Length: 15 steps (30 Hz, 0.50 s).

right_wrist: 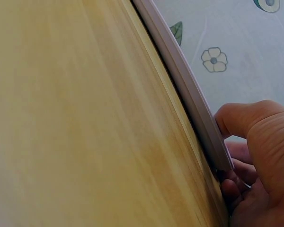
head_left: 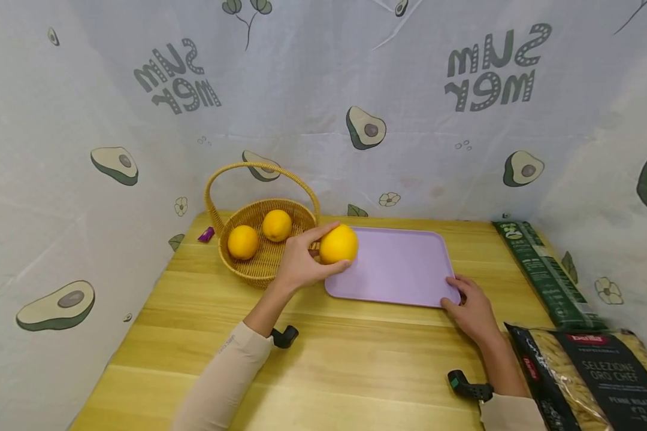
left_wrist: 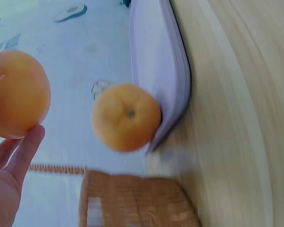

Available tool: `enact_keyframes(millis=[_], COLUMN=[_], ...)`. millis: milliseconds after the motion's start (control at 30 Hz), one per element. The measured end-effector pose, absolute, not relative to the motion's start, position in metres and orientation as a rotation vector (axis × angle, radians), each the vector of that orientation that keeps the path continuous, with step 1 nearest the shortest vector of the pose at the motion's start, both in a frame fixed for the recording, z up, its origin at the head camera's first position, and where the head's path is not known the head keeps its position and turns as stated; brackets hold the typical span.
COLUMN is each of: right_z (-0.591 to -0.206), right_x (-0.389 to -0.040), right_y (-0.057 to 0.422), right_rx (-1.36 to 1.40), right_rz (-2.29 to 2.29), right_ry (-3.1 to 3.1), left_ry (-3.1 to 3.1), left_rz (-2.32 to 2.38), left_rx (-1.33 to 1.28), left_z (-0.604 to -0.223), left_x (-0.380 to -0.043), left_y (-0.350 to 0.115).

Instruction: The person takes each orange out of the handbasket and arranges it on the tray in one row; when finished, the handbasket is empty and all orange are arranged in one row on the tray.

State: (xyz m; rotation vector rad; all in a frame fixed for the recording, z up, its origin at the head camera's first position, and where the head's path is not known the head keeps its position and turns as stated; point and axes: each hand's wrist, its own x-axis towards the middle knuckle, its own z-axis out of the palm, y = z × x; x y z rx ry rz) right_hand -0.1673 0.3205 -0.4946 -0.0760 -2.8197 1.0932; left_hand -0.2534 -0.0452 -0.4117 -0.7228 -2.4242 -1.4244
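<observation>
My left hand point(head_left: 302, 257) grips an orange point(head_left: 338, 244) between thumb and fingers, over the left end of a lilac tray point(head_left: 393, 263). In the left wrist view, the held orange point(left_wrist: 19, 94) is at the left edge, and a second orange point(left_wrist: 126, 117) sits at the tray's corner; the head view does not show the two apart. Two more oranges point(head_left: 243, 242) lie in a wicker basket point(head_left: 248, 272) with a tall handle, left of the tray. At the tray's front right corner my right hand point(head_left: 471, 308) pinches the rim point(right_wrist: 189, 90), thumb in front.
On the right lie a long green package point(head_left: 550, 275) and a bag of penne pasta point(head_left: 593, 377). A small purple wrapped piece point(head_left: 206, 234) is left of the basket. A printed curtain point(head_left: 313, 108) stands behind the wooden table point(head_left: 356, 359).
</observation>
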Motion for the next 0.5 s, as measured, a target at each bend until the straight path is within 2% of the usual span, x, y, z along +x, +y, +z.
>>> enact_keyframes(millis=[500], right_z=[-0.493], right_x=[-0.168], right_y=[0.319], right_rx=[-0.092], right_rz=[1.112], right_ry=[-2.826], left_ry=[-2.513], left_rz=[-1.245], left_rx=[-0.692], left_z=[-0.426], left_x=[-0.275], left_y=[0.012])
